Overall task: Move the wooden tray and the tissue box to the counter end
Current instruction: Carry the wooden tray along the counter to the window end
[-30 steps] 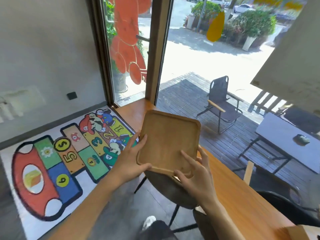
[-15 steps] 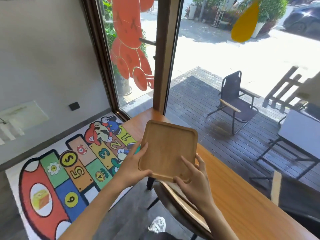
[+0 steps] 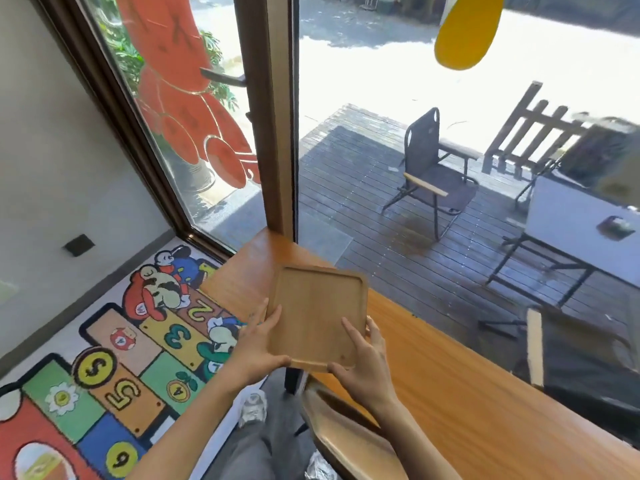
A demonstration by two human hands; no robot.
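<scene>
A square wooden tray (image 3: 317, 311) with rounded corners is held level just above the long wooden counter (image 3: 450, 386), near its far end by the window post. My left hand (image 3: 258, 348) grips the tray's near left edge, thumb on top. My right hand (image 3: 363, 365) grips its near right corner. The tissue box is not in view.
The counter runs along a glass window (image 3: 415, 168) and ends at a brown post (image 3: 273, 133). A wooden-backed stool (image 3: 346, 434) stands under the counter below my hands. A colourful number rug (image 3: 114, 358) covers the floor at left. Chairs and a table stand outside.
I have carried the tray forward along the counter toward its far end by the post. Both hands keep the same grip. The view has moved closer to the window.
</scene>
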